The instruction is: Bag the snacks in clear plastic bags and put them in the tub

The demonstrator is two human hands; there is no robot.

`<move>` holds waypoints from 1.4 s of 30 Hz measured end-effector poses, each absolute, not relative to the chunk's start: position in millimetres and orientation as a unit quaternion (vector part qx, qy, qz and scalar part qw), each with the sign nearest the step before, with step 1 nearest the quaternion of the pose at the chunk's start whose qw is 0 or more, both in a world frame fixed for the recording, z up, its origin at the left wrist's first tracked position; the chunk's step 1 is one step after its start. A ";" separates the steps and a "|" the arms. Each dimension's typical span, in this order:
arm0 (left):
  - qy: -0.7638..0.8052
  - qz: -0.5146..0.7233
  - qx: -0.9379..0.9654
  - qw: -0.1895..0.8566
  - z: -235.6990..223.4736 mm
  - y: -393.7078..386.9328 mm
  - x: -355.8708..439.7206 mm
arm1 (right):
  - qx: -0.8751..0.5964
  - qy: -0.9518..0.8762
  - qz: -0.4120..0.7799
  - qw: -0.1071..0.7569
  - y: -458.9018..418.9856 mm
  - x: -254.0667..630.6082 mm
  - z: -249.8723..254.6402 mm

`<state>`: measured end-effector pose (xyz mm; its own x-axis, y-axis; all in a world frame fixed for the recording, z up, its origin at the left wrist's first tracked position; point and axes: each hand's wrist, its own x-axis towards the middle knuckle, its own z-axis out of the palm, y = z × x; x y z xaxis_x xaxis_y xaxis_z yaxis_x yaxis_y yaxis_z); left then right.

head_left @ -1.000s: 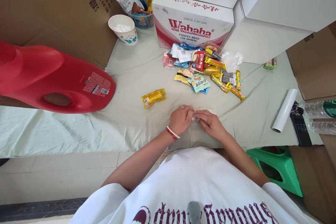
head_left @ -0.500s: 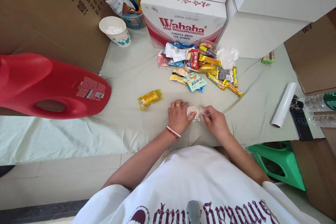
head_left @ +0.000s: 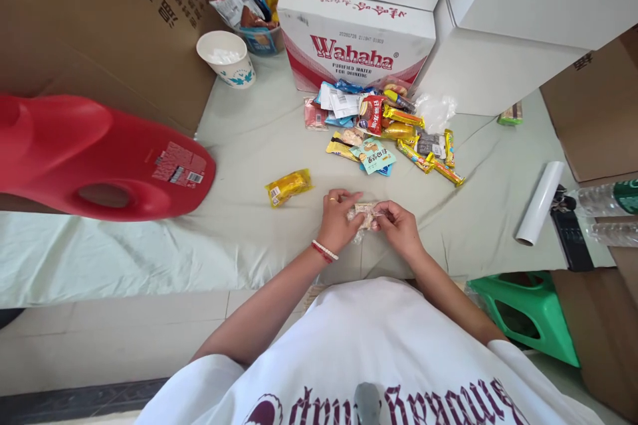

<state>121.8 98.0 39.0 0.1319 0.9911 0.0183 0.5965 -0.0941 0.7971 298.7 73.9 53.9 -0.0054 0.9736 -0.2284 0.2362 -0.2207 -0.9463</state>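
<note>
Between my hands, low over the cloth near the table's front edge, is a small pale snack in a clear wrapper (head_left: 365, 214). My left hand (head_left: 339, 219) grips its left side, thumb and fingers curved around it. At the other side my right hand (head_left: 397, 226) pinches the clear plastic between thumb and fingers. The wrapper looks crumpled, and its print is too small to read. Left of my left hand lies a yellow packaged snack (head_left: 289, 187). Beyond my hands rests a light green packet (head_left: 376, 156) at the near side of a snack pile.
A white and red Wahaha carton (head_left: 356, 40) stands behind the heaped snacks (head_left: 371, 113). To the left are a red jug (head_left: 100, 159) and a paper cup (head_left: 229, 66). A white roll (head_left: 541, 202), black phone (head_left: 573, 239) and plastic bottles (head_left: 605, 199) lie at the right.
My hands drew apart with the snack showing between them, then came closer together again. The wrapped snack has turned slightly and its plastic now bunches below my left hand.
</note>
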 end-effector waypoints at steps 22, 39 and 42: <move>0.619 0.401 0.421 0.528 64.2 95.1 133.8 | -0.537 -0.745 0.277 0.283 55.2 275.2 67.3; 0.471 0.398 0.429 0.660 51.2 88.2 146.0 | -0.580 -0.498 0.546 0.341 63.1 317.9 76.4; 0.445 0.336 0.464 0.689 59.3 87.2 151.1 | -0.580 -0.532 0.556 0.267 65.3 344.7 88.5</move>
<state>151.1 87.2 59.3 0.3787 0.8752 -0.3009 -0.0505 0.3441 0.9376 344.7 65.3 88.5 -0.1836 0.9143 -0.3610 0.3207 -0.2914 -0.9012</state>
